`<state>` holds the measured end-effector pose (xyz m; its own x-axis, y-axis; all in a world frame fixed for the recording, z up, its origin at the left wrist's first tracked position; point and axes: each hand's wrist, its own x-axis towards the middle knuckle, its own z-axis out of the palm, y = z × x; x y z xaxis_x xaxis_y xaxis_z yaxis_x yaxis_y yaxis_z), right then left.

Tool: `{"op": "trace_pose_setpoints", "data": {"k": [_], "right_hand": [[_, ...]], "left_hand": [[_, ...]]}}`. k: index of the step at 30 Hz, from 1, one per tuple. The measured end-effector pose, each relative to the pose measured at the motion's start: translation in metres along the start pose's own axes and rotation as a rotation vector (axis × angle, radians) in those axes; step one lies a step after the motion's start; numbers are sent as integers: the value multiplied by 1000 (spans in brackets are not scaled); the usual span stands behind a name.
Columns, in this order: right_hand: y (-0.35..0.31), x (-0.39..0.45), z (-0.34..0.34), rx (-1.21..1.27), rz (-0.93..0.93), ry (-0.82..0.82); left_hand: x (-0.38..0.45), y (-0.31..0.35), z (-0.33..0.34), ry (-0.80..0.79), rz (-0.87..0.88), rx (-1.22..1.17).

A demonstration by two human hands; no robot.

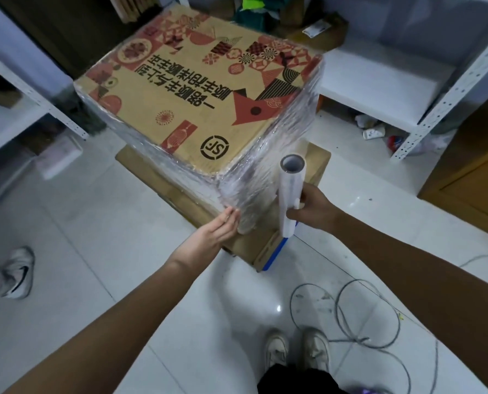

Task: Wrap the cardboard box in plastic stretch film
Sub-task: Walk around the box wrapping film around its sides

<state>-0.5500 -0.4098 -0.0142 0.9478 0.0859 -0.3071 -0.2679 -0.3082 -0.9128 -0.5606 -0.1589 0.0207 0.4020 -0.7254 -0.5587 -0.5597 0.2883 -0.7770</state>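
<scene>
A large cardboard box (197, 89) with red and black printed patterns stands on a flatter brown box (248, 245). Clear stretch film (277, 155) covers its side walls and looks shiny and wrinkled. My right hand (311, 209) grips an upright roll of stretch film (289, 191) close to the box's near right side, with film running from the roll to the box. My left hand (220, 231) has straight fingers pressing the film against the box's near lower corner.
White metal shelving stands at the left (35, 98) and right (436, 89). A grey cable (359, 317) loops on the tiled floor by my shoes (297, 351). Another person's shoe (21, 274) is at the left. A wooden cabinet (470, 166) is at the right.
</scene>
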Motion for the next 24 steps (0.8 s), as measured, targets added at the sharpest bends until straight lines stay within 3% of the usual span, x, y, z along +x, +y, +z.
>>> {"op": "trace_pose_setpoints", "data": {"k": [3, 7, 10, 12, 19, 24], "right_hand": [[2, 4, 1, 34, 16, -21], [6, 1, 12, 157, -11, 30], [15, 2, 22, 179, -97, 81], [24, 6, 27, 150, -152, 113], [44, 2, 24, 32, -282, 348], [45, 2, 11, -148, -255, 235]], "left_hand": [[11, 8, -11, 13, -65, -84], [30, 11, -27, 24, -151, -377], [37, -5, -16, 330, -238, -615], [39, -7, -1, 447, -288, -724], [40, 1, 8, 536, -353, -753], [44, 3, 3, 525, -400, -773]]}}
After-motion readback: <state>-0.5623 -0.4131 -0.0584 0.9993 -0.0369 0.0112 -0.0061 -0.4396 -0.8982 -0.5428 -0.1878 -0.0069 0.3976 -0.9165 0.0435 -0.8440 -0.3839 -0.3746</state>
